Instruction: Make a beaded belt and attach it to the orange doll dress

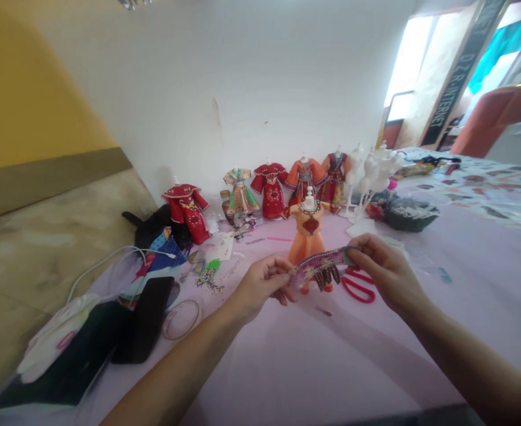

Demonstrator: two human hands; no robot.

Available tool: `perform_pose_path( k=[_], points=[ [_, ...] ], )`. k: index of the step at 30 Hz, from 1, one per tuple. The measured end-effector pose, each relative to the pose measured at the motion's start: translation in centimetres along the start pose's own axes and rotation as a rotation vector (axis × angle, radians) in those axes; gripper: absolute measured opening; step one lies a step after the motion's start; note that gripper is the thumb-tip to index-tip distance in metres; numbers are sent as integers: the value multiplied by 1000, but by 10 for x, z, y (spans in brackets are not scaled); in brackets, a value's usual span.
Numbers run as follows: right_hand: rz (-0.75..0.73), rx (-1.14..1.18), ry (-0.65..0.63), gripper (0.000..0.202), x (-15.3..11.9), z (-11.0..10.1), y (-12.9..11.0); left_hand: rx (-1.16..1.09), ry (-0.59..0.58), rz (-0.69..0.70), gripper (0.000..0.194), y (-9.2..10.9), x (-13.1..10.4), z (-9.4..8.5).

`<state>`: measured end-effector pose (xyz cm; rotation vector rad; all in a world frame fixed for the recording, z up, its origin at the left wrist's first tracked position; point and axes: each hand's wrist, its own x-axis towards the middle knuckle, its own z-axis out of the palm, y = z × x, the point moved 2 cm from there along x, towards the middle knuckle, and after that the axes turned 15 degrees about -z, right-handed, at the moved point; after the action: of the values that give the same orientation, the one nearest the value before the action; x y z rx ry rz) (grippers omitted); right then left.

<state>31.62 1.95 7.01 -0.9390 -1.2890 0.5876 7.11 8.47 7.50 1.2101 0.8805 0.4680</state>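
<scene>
A purple patterned strip with pale dotted edges (320,264) is stretched between my two hands above the table. My left hand (267,281) pinches its left end, and my right hand (378,264) pinches its right end between thumb and fingers. Just behind the strip stands a small mannequin in an orange dress (310,231) with a dark red chest motif; the strip covers part of its skirt. Dark patterned tabs (326,278) show below the strip. Red-handled scissors (358,287) lie beneath my right hand, their blades hidden.
Several dressed mannequins (272,192) stand along the wall, with bare white ones (369,171) to their right. A dark basket (411,213) sits at right. Beads (209,281), a hoop (181,319), a black phone (147,319) and cloths lie at left.
</scene>
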Motion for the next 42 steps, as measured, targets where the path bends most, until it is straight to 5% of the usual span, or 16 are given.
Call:
perform_pose_path(
  k=[9, 30, 42],
  points=[
    [71, 57, -52, 26, -16, -6, 8, 42, -66, -74, 32, -20, -16, 5],
    [209, 341, 12, 23, -37, 7, -26, -249, -132, -171, 37, -43, -63, 32],
    [275, 528, -32, 15, -37, 8, -45, -191, -14, -134, 26, -53, -37, 56]
  ],
)
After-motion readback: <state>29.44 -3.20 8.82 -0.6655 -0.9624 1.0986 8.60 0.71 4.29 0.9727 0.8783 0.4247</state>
